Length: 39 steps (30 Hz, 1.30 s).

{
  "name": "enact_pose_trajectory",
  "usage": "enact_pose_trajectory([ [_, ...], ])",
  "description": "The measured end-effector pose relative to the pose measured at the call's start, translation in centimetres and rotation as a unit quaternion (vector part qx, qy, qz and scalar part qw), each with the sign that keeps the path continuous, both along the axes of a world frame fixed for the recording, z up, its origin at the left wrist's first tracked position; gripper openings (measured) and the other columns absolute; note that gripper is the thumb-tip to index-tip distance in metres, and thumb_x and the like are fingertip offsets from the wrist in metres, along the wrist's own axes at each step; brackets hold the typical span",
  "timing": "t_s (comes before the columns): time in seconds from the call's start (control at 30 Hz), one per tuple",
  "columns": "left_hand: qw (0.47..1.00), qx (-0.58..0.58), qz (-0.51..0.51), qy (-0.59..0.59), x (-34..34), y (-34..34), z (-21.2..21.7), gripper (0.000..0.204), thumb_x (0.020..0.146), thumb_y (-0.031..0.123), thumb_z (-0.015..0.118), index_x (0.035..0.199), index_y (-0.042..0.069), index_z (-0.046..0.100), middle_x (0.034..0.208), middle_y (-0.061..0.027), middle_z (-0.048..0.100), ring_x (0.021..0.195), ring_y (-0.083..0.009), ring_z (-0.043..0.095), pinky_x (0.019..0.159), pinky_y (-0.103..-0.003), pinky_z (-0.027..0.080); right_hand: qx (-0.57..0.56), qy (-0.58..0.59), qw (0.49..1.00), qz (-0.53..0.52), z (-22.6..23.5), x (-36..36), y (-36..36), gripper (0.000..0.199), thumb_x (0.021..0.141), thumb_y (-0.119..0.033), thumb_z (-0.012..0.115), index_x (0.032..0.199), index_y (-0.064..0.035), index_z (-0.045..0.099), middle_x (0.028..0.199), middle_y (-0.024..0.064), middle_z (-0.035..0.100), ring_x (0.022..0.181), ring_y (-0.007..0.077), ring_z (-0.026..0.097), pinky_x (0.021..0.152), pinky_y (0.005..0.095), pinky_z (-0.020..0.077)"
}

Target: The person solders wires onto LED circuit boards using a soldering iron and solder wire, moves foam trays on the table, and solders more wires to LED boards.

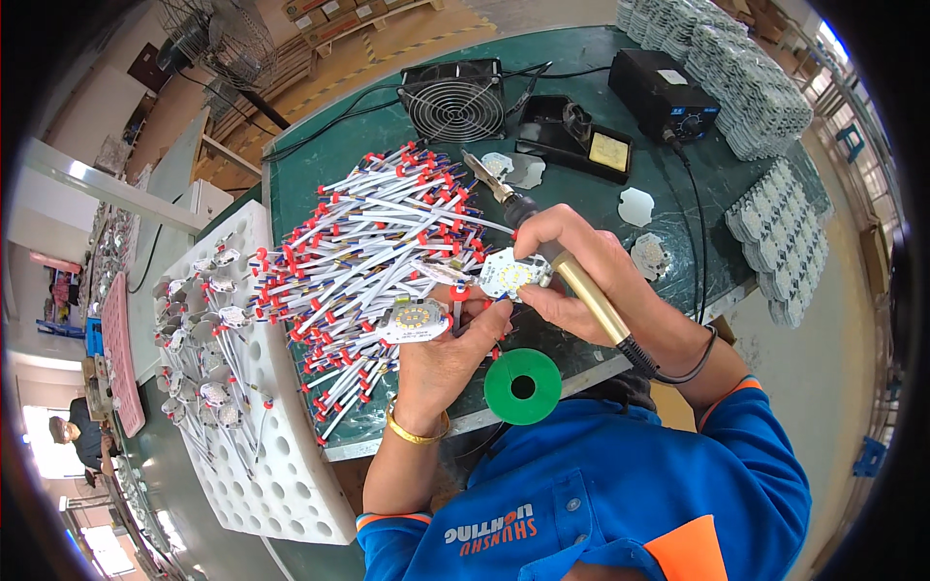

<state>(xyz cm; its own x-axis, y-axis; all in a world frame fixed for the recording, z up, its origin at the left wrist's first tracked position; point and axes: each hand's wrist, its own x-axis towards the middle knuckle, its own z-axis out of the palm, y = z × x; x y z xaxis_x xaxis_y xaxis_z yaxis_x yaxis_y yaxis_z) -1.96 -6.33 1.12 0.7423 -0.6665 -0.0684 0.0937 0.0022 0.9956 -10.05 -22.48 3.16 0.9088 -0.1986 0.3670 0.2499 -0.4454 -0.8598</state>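
Observation:
My right hand [593, 266] grips a soldering iron [581, 286] with a gold-coloured handle, its tip pointing to the far left. The thumb and a finger of that hand also pinch a white LED board [506, 274] with small yellow chips. My left hand [436, 373] is closed, holding another round LED board [412, 320] that faces up beside the thumb. Its other fingers are partly hidden under the boards, near a red-collared wire end. Just right of it is a green solder spool [502, 376] at the table's front edge.
A heap of white wires with red collars [378, 242] lies left of my hands. Beyond are a fan [455, 108], an iron stand with a yellow sponge [608, 152] and a black soldering station [664, 95]. Stacked boards [780, 242] line the right. A white foam tray [276, 484] holds wired boards.

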Motion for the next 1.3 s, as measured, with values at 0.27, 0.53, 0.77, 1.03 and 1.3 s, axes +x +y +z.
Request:
enact_pose_trajectory([
  [0.27,1.0,0.015,-0.001,0.018,0.1,0.1,-0.2,0.018,0.078,0.004,0.067,0.089,-0.003,0.055,0.071,-0.0052,0.06,0.062,-0.0085,0.058,0.052,-0.02,0.045,-0.003,0.025,0.999,0.02,-0.1,0.1,-0.1,0.034,0.071,0.002,0.062,0.099,-0.0086,0.045,0.061,0.0052,0.044,0.048,0.0155,0.044,0.048,0.0279,0.0367],
  [0.53,0.999,0.023,0.008,0.027,0.1,0.0,-0.3,0.018,0.078,0.005,0.068,0.089,-0.002,0.056,0.07,-0.0029,0.058,0.059,-0.0062,0.053,0.05,-0.019,0.042,-0.008,0.014,1.0,0.019,-0.3,0.2,-0.1,0.035,0.071,0.001,0.063,0.099,-0.0091,0.045,0.059,0.0047,0.044,0.048,0.0156,0.045,0.048,0.0279,0.0374],
  [0.77,0.998,0.0,0.031,0.058,0.2,0.1,-0.4,0.016,0.078,0.005,0.068,0.088,-0.001,0.057,0.072,-0.0019,0.058,0.06,-0.0052,0.051,0.051,-0.019,0.041,-0.008,-0.029,1.0,0.004,-0.6,0.1,0.0,0.034,0.072,-0.001,0.066,0.099,-0.0075,0.045,0.071,0.0056,0.05,0.053,0.0141,0.051,0.049,0.027,0.0403],
  [1.03,0.989,-0.069,0.108,0.072,-0.5,2.0,0.9,0.014,0.074,0.001,0.069,0.083,0.001,0.058,0.069,-0.0023,0.057,0.057,-0.008,0.052,0.051,-0.021,0.042,0.042,-0.183,0.982,0.003,-0.4,-1.8,0.3,0.024,0.073,-0.001,0.066,0.094,-0.0037,0.054,0.085,0.0121,0.064,0.065,0.0155,0.06,0.057,0.026,0.0481],
  [1.3,0.987,-0.086,0.107,0.079,-1.8,2.5,0.5,0.015,0.071,0.001,0.071,0.081,0.0,0.059,0.069,-0.0025,0.059,0.061,-0.0061,0.054,0.056,-0.019,0.045,-0.094,-0.313,0.942,0.068,-1.1,-4.9,-0.2,0.055,0.084,-0.059,0.043,0.097,-0.007,0.057,0.068,0.0061,0.054,0.056,0.0201,0.051,0.055,0.033,0.036],
])
